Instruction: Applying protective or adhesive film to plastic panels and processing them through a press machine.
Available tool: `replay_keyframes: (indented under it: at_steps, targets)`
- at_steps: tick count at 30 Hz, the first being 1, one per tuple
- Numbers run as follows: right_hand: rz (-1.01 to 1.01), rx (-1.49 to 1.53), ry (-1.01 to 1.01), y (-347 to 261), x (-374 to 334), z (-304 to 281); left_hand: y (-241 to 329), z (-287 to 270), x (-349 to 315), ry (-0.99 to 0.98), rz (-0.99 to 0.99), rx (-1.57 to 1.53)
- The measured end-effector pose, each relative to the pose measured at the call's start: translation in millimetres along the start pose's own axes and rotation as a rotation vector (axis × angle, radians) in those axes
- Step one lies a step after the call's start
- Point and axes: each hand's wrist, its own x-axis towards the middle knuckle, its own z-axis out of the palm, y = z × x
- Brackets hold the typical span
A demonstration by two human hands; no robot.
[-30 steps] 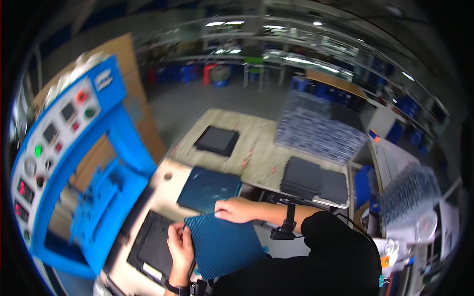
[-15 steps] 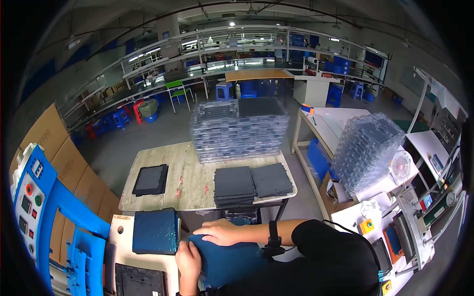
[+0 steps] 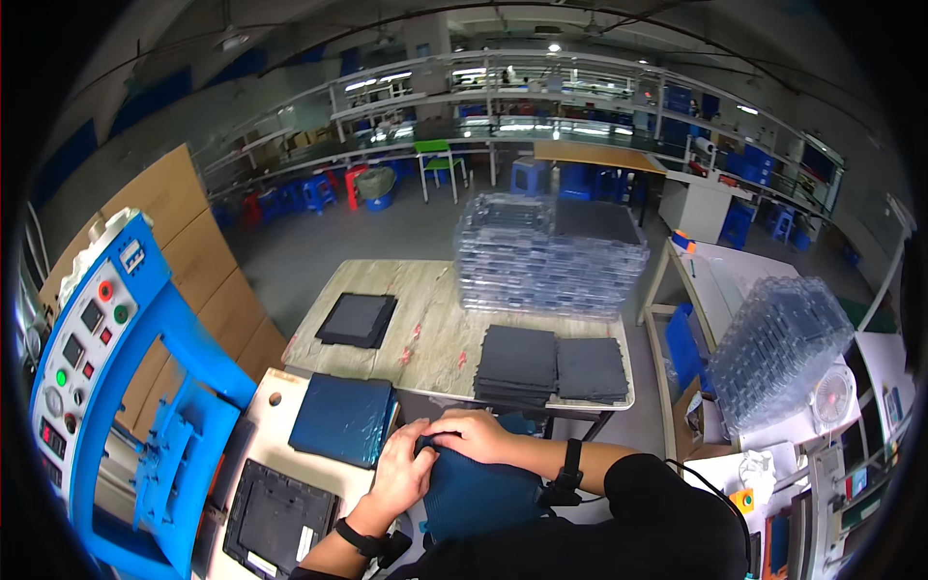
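In front of me is a dark blue, finely ribbed sheet (image 3: 483, 495), its lower part hidden by my black sleeve and body. At its upper left corner, my left hand (image 3: 398, 471) is closed, with thumb and fingers pinched at the edge. My right hand (image 3: 471, 434) comes in from the right, its bent fingers closed on the same corner and almost touching the left. Whatever small piece may lie between the fingertips is hidden. Just left of the hands lies a stack of shiny blue film-covered sheets (image 3: 340, 419) on a pale board (image 3: 253, 411).
A blue press machine (image 3: 184, 329) stands at the left, beside a black frame-like plate (image 3: 280, 517). Ahead, a wood-patterned table (image 3: 430, 314) carries dark grey sheet stacks (image 3: 517, 362) and piled clear plastic trays (image 3: 546, 271). More trays (image 3: 778, 353) and a fan (image 3: 831, 396) are at right.
My view has swung left, so the scene sits further right. My left hand has moved up from the sheet's left edge to the corner, meeting the right hand, whose fingers have curled in.
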Motion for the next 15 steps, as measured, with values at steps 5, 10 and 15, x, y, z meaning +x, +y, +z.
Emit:
replay_keyframes:
  at_steps: [5,10,15]
  targets:
    - [-0.092,0.148,0.096,1,15,30,-8,-16,-14,0.056,-0.119,-0.045]
    - [-0.448,-0.199,-0.026,-41,9,32,-14,-39,-24,-0.108,-0.082,0.209]
    - [-0.125,0.055,-0.048,-9,36,5,-20,-45,-18,-0.073,0.117,0.215]
